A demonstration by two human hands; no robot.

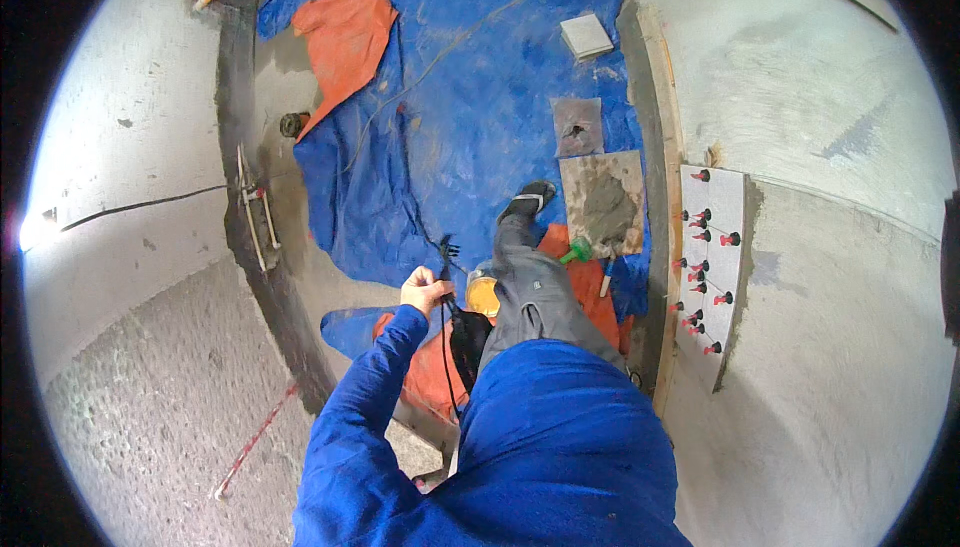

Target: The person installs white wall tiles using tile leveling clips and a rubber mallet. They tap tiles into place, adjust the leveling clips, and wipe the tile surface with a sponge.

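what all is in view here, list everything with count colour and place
tarp: one, blue, spread over the floor
sheet: one, orange, on the tarp at upper left
block: one, pale grey, on the tarp at upper right
mortar board: one, grey with a wet mortar heap, right edge of the tarp
mallet: one, green head, below the mortar board
wall tiles: white, low on the right wall, red clips along the joints
pipes: white, in the left wall corner
cable: one, black, hanging from the left hand
boot: one, dark, on the tarp
left hand: one, closed on the cable
right hand: not in view
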